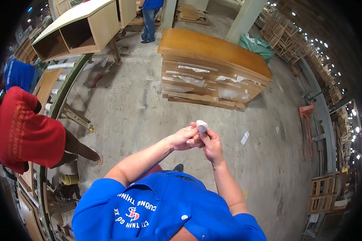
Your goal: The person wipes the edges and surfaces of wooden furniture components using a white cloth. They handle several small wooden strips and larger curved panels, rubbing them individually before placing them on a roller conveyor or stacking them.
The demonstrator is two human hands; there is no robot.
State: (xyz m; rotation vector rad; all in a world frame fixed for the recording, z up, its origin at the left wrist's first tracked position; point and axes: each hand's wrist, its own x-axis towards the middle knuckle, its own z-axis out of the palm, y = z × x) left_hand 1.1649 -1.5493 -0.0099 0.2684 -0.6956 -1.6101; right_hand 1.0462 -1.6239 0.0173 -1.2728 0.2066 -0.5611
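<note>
My hands are together in front of my body, above the concrete floor. Between them is a small white rounded piece [202, 126], perhaps folded cloth or paper; its kind is not clear. My right hand [213, 148] is closed, its thumb pressed against the lower side of the piece. My left hand [184, 138] is also closed, its fingers curled against the piece from the left and touching the right hand. The inner fingers of both hands are partly hidden.
Ahead stands a stack of brown wooden panels [213, 52] with wrapping between layers. On the left, a pale wooden cabinet [102, 30] rests by a roller conveyor [64, 90]; a person in a red shirt [32, 128] bends there. An orange pallet jack [306, 114] stands right. A white paper scrap [245, 137] lies on the floor.
</note>
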